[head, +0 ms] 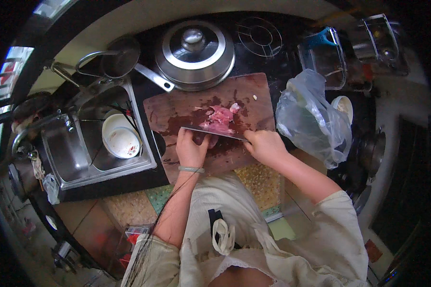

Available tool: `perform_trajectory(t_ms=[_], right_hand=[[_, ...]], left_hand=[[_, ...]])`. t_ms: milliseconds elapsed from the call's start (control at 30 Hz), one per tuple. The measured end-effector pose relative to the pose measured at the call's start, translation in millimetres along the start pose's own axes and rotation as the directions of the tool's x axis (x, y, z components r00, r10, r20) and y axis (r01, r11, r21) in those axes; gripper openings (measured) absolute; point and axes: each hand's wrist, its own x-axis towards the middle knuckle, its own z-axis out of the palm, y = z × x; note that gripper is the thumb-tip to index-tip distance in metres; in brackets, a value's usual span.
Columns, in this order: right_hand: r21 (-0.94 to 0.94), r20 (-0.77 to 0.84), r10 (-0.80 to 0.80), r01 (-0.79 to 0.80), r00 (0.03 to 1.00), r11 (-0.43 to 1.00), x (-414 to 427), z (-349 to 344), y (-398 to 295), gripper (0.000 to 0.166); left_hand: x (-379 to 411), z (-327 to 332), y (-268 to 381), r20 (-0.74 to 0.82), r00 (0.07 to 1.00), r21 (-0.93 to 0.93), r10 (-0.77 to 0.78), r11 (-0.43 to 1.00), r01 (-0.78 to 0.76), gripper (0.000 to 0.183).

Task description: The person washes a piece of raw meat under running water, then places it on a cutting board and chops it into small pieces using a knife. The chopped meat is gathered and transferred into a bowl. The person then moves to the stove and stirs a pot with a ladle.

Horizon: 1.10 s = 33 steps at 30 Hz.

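My right hand (267,146) grips the handle of a kitchen knife (215,132) at the right. Its blade runs leftward over a brown wooden cutting board (253,86), with raw pink meat (221,117) in a small heap just beyond the edge. On the near side of the blade, my left hand (192,147) has its fingertips by the tip and its thumb against another piece of meat (213,141). The blade partly hides that piece and the fingertips. Dark wet patches surround the meat, and a small pale scrap (255,97) lies near the board's far right corner.
A lidded steel pan (195,53) stands behind the board. At left, a double steel sink (66,150) holds stacked bowls (124,141). A clear plastic bag (314,114) sits right of the board, beside a white bowl (343,107). A wire ring rack (260,36) lies farther back.
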Motion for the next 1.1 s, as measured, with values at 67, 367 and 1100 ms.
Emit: perform_trajectory(t_ms=[67, 367, 1100], right_hand=[[0.018, -0.013, 0.021, -0.021, 1.0, 1.0, -2, 3, 0, 0.019], [0.127, -0.063, -0.014, 0.022, 0.998, 0.992, 52, 11, -17, 0.023], [0.064, -0.1, -0.072, 0.078, 0.992, 0.995, 58, 30, -26, 0.024]], left_hand=[[1, 0, 0, -0.017, 1.0, 0.051, 0.021, 0.998, -0.02, 0.033], [8, 2, -5, 0.016, 0.997, 0.12, 0.078, 0.99, -0.079, 0.027], [8, 4, -17, 0.061, 0.989, 0.192, 0.132, 0.971, -0.141, 0.03]])
